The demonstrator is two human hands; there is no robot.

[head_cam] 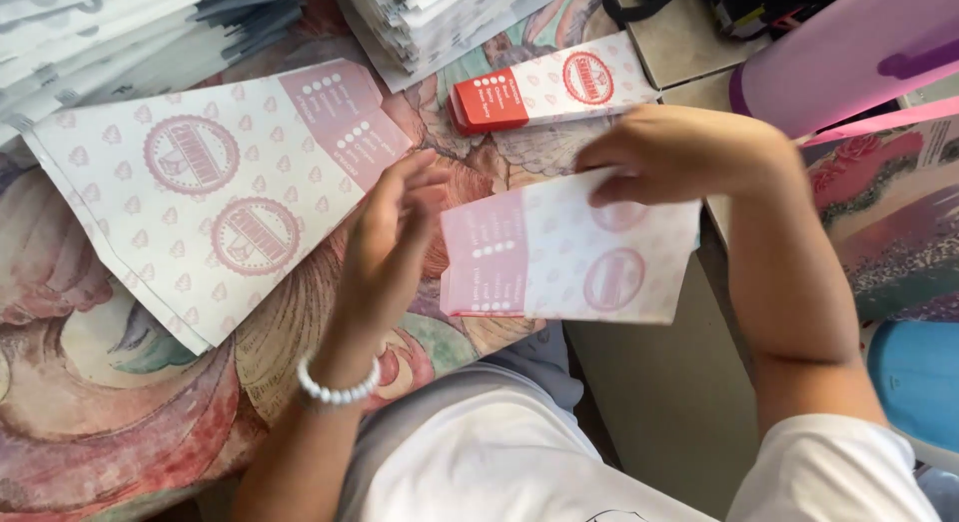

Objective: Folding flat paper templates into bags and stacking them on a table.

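The right hand point(669, 152) pinches the top edge of a folded paper bag point(579, 252), pink-patterned with a pink end panel, holding it just past the table edge. The left hand point(390, 232) hovers with loose, spread fingers beside the bag's pink end, gripping nothing; whether its fingertips touch the bag is unclear. To fold cleanly, keep the right pinch firm and run the left fingers flat along the crease. A pile of flat printed sheets point(200, 182) lies left of the left hand.

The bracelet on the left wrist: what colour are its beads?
White: the bracelet is a ring of white beads, seen in the head view.
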